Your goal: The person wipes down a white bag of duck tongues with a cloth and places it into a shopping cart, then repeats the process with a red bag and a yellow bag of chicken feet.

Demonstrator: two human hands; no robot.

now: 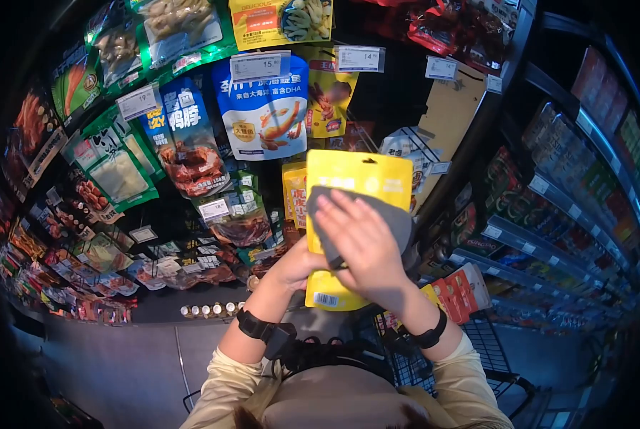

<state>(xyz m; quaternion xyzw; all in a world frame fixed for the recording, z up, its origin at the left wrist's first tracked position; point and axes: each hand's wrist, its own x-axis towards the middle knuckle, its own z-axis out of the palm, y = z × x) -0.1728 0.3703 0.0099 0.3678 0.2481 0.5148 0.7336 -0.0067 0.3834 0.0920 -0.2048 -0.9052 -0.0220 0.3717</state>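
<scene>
A yellow snack pouch (388, 171) with a hang hole at its top and a barcode near its bottom edge stands upright before me. My left hand (298, 265) grips its left edge; the fingers are hidden behind it. Across the pouch's face lies a dark grey cloth (397, 223). My right hand (363, 243) holds this cloth against the pouch, its fingers stretched out over it. The cloth and hand cover most of the printing.
Hanging snack bags, among them a blue pouch (264, 114), fill the rack ahead and left, with price tags (261, 66). Shelves of packaged goods (542, 186) line the right. A shopping cart (488, 343) with a red package (454, 297) stands by my right arm.
</scene>
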